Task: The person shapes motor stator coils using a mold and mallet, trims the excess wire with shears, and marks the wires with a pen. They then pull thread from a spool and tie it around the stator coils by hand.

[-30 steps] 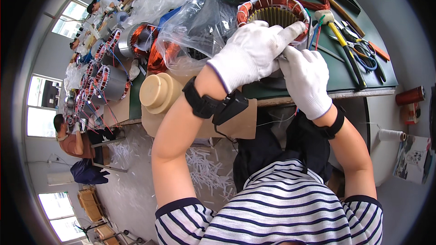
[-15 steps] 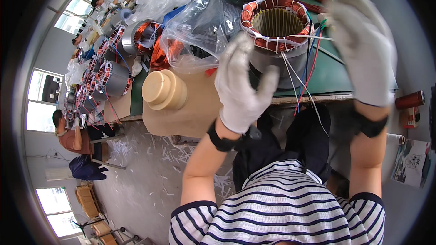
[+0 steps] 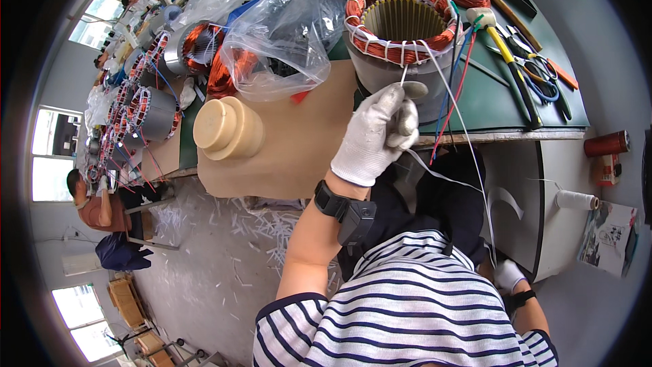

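Note:
A grey motor stator (image 3: 375, 66) stands upright on the bench, its copper winding ring (image 3: 354, 22) bound with white lacing cord. My left hand (image 3: 372, 132), in a white glove, is closed at the stator's near side, pinching a short white cord end that comes down from the ring. Another length of white lacing cord (image 3: 468, 138) runs from the ring, taut, down to the lower right. At its lower end is my right hand (image 3: 509, 276), gloved and closed on the cord beside my hip. Red, blue and black lead wires (image 3: 456, 98) hang from the stator's right side.
Right of the stator lie a mallet (image 3: 499, 41), scissors (image 3: 540, 71) and other hand tools. A cream stepped plastic block (image 3: 227, 129) rests on brown paper (image 3: 305, 136), near clear plastic bags (image 3: 278, 47). More stators (image 3: 159, 112) stand to the left; a person (image 3: 102, 211) sits beyond.
My right hand has swung from above the bench down to my right hip, drawing the cord along. My left hand has closed on a cord end at the stator's front.

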{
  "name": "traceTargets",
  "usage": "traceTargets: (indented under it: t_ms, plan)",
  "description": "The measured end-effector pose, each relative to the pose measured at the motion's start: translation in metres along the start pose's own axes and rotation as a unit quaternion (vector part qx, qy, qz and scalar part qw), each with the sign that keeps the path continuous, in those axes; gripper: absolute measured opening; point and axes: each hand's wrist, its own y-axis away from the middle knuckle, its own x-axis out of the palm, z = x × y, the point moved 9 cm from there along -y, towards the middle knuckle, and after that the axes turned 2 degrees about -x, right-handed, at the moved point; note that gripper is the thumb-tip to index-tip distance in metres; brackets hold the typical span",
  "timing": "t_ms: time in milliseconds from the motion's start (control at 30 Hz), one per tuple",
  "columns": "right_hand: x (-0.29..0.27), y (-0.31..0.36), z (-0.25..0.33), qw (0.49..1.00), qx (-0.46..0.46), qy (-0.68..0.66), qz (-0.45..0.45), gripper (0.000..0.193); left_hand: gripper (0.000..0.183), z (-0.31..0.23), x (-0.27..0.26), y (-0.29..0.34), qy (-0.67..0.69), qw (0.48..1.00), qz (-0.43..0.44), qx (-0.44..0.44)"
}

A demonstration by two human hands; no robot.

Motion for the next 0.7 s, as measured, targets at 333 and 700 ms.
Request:
traceTargets:
  t_ms: [333, 700]
  plan:
    - [-0.462, 0.035, 0.13, 0.723, -0.17, -0.215, -0.634, 0.012, 0.028, 0.004, -0.017, 0.018, -0.112, 0.982, -0.149, 0.039]
    - [-0.525, 0.035, 0.163, 0.68, -0.262, -0.301, -0.616, 0.006, 0.026, -0.007, -0.012, 0.024, -0.195, 0.966, -0.161, 0.045]
